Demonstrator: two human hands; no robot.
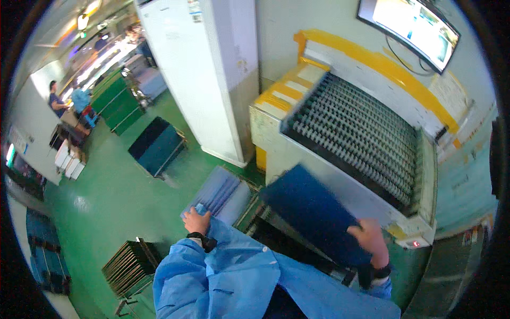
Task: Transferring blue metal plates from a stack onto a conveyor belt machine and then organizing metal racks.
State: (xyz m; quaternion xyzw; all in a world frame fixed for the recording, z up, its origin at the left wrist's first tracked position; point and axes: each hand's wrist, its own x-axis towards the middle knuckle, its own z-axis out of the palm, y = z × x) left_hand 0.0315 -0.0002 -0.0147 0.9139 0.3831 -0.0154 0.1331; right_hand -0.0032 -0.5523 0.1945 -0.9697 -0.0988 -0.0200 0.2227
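1. green floor [109, 204] is running under the whole shop; white pillar [186, 74] is standing beyond the work spot, roller conveyor [356, 141] is sitting ahead-right, monitor [411, 26] is hanging above it.
2. right hand [369, 239] is gripping dark blue panel [308, 207] at its near-right end, fingers closing over the edge; blurred.
3. panel is lying up-left from those fingers, long axis running far-left to near-right, just in front of the conveyor. right hand is nearer; left is well apart.
4. left hand [197, 219] is resting at pale sheet stack [219, 192], fingers curling; can't tell if they're pinching anything.
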